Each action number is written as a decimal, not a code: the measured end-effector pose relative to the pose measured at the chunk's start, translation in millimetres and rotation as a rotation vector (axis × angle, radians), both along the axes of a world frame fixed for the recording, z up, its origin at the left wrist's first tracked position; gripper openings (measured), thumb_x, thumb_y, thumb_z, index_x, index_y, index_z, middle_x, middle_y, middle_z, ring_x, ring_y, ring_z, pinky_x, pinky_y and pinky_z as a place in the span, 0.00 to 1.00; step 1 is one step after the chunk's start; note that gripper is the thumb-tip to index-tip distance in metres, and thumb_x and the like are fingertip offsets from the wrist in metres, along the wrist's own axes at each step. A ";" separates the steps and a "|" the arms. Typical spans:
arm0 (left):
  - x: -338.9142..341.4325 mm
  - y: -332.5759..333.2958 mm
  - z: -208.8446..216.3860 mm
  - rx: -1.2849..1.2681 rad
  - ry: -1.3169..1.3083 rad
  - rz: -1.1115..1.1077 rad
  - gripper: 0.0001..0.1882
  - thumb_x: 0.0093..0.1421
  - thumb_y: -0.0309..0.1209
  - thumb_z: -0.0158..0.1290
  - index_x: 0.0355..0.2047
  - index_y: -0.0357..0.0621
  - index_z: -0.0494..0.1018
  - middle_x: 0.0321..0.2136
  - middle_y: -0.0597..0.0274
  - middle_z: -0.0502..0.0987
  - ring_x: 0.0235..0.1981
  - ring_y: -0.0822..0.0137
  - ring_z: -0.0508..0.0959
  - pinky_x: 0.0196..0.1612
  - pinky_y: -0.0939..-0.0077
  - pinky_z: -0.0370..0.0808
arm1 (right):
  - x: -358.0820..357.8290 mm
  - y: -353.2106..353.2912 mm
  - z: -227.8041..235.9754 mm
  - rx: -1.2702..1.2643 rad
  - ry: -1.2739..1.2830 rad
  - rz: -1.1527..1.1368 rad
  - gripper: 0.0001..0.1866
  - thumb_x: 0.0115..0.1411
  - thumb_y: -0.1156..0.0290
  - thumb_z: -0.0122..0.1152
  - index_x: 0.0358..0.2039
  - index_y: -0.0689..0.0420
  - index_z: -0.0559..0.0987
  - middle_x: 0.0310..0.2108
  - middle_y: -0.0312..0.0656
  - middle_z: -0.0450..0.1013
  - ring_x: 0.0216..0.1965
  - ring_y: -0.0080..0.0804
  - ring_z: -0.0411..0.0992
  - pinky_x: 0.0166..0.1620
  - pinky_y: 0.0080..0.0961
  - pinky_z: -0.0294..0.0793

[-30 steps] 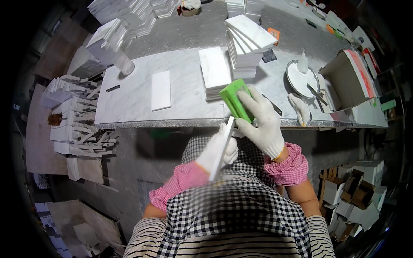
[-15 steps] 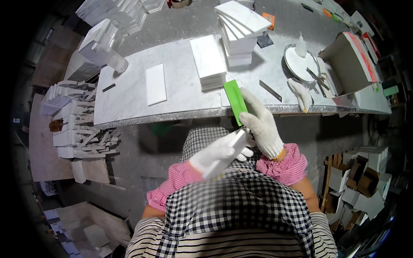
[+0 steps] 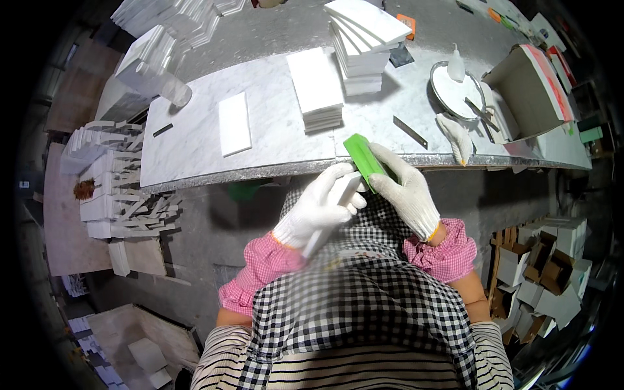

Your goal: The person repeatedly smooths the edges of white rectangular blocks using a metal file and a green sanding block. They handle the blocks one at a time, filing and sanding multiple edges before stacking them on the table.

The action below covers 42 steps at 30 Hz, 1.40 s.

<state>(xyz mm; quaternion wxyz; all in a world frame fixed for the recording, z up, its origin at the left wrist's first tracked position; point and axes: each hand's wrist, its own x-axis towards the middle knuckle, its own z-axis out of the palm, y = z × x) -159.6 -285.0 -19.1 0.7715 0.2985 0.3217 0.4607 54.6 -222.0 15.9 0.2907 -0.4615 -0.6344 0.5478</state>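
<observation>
Our right hand (image 3: pixel 406 188) is clamped around a green block (image 3: pixel 364 162); our left hand (image 3: pixel 318 205) grips a tilted white slab (image 3: pixel 346 185) just beside it, both near the bench's (image 3: pixel 273 140) front edge. Beyond, we see a slab stack (image 3: pixel 316 84), with a lone slab (image 3: pixel 234 123) to its left.

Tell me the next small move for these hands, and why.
Perhaps draw the green block along the narrow edge of the white tile: the right hand grips the block, the left hand holds the tile edge-up, and the two are close together.
</observation>
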 end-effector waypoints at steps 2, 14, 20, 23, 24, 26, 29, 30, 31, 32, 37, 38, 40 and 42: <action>9.5 0.0 14.0 0.028 -0.013 0.079 0.51 0.48 0.30 0.69 0.70 0.35 0.57 0.55 0.58 0.73 0.51 0.67 0.77 0.54 0.74 0.76 | -10.4 -8.4 24.1 0.027 0.069 -0.007 0.35 0.63 0.60 0.65 0.68 0.61 0.71 0.62 0.55 0.74 0.60 0.37 0.75 0.62 0.31 0.73; 14.6 3.5 21.8 0.119 0.075 0.171 0.52 0.47 0.32 0.72 0.70 0.35 0.58 0.56 0.59 0.73 0.52 0.69 0.76 0.55 0.73 0.74 | -17.4 -18.5 37.7 0.356 -0.064 0.021 0.34 0.62 0.63 0.63 0.67 0.62 0.71 0.62 0.57 0.73 0.60 0.43 0.76 0.61 0.33 0.74; 2.7 -2.2 30.7 0.064 0.173 0.003 0.53 0.46 0.31 0.71 0.70 0.37 0.58 0.60 0.60 0.72 0.55 0.67 0.74 0.62 0.67 0.70 | -3.1 -3.5 8.1 0.042 0.051 -0.024 0.33 0.62 0.63 0.66 0.66 0.60 0.73 0.63 0.54 0.74 0.61 0.38 0.74 0.63 0.30 0.72; 3.0 -2.3 38.2 0.070 0.093 -0.006 0.56 0.44 0.26 0.70 0.72 0.38 0.53 0.64 0.55 0.67 0.64 0.62 0.69 0.70 0.62 0.64 | 3.9 -6.0 37.3 0.059 0.046 0.131 0.32 0.61 0.63 0.66 0.65 0.60 0.74 0.63 0.53 0.73 0.62 0.40 0.74 0.65 0.31 0.70; 2.7 -1.5 39.0 0.062 0.079 -0.004 0.60 0.43 0.26 0.72 0.74 0.37 0.50 0.66 0.52 0.65 0.68 0.59 0.65 0.73 0.60 0.59 | 5.4 -7.1 49.6 0.078 0.033 0.197 0.32 0.61 0.64 0.66 0.65 0.60 0.74 0.64 0.53 0.73 0.63 0.40 0.73 0.66 0.31 0.70; 3.5 -1.3 47.8 0.055 0.052 -0.017 0.64 0.42 0.25 0.72 0.76 0.37 0.45 0.71 0.47 0.59 0.74 0.53 0.57 0.78 0.57 0.50 | 5.8 -8.0 51.5 0.156 0.045 0.231 0.32 0.60 0.65 0.66 0.65 0.61 0.75 0.63 0.54 0.73 0.63 0.42 0.73 0.66 0.33 0.70; 3.9 0.2 53.1 0.087 0.090 -0.006 0.63 0.43 0.24 0.71 0.76 0.36 0.46 0.71 0.48 0.58 0.74 0.55 0.57 0.77 0.59 0.52 | 6.7 -2.1 39.7 0.184 -0.026 0.189 0.31 0.61 0.66 0.64 0.64 0.61 0.75 0.62 0.55 0.74 0.62 0.42 0.74 0.65 0.33 0.71; 1.8 0.2 48.4 0.067 0.101 -0.034 0.63 0.42 0.25 0.73 0.75 0.37 0.48 0.71 0.51 0.60 0.73 0.57 0.59 0.77 0.59 0.53 | 8.3 1.9 27.9 0.146 0.000 0.163 0.30 0.61 0.68 0.64 0.64 0.60 0.75 0.62 0.55 0.74 0.61 0.42 0.75 0.63 0.32 0.72; -1.3 0.5 42.4 0.038 0.114 -0.056 0.63 0.42 0.27 0.74 0.75 0.38 0.50 0.70 0.53 0.62 0.72 0.59 0.61 0.76 0.60 0.55 | 8.4 7.1 20.5 0.136 -0.036 0.153 0.30 0.60 0.68 0.64 0.65 0.59 0.75 0.62 0.54 0.75 0.60 0.42 0.75 0.62 0.32 0.73; -3.0 1.0 39.5 0.010 0.127 -0.079 0.63 0.41 0.28 0.76 0.75 0.39 0.51 0.69 0.56 0.64 0.70 0.61 0.63 0.75 0.60 0.56 | 9.0 7.5 17.1 0.131 -0.042 0.142 0.30 0.60 0.68 0.64 0.65 0.58 0.75 0.61 0.54 0.75 0.60 0.42 0.76 0.62 0.32 0.73; 4.1 -3.7 40.6 0.047 0.010 0.051 0.63 0.41 0.31 0.77 0.75 0.38 0.52 0.68 0.55 0.65 0.68 0.62 0.66 0.71 0.62 0.62 | -1.7 -0.2 39.6 0.156 -0.005 0.220 0.30 0.61 0.66 0.65 0.64 0.58 0.75 0.61 0.54 0.75 0.60 0.42 0.76 0.62 0.32 0.73; 2.5 -4.5 37.1 0.070 0.011 0.067 0.62 0.42 0.31 0.76 0.75 0.38 0.52 0.68 0.55 0.65 0.67 0.62 0.67 0.70 0.62 0.63 | -3.0 -0.1 40.0 0.143 0.004 0.224 0.30 0.61 0.66 0.66 0.64 0.58 0.76 0.61 0.54 0.75 0.60 0.42 0.76 0.62 0.32 0.73; -5.3 -4.8 33.1 0.033 0.072 -0.043 0.51 0.45 0.25 0.71 0.69 0.38 0.59 0.61 0.57 0.70 0.61 0.65 0.73 0.63 0.69 0.71 | -0.9 5.4 23.8 0.121 0.008 0.192 0.30 0.61 0.64 0.67 0.64 0.58 0.76 0.61 0.54 0.75 0.60 0.41 0.76 0.62 0.32 0.73; -11.2 -8.7 29.5 -0.012 0.021 -0.043 0.39 0.47 0.21 0.67 0.61 0.41 0.66 0.51 0.61 0.73 0.50 0.71 0.75 0.49 0.77 0.77 | 5.2 16.6 -7.0 0.221 -0.194 0.148 0.30 0.61 0.65 0.66 0.64 0.58 0.76 0.61 0.53 0.75 0.60 0.40 0.76 0.62 0.32 0.73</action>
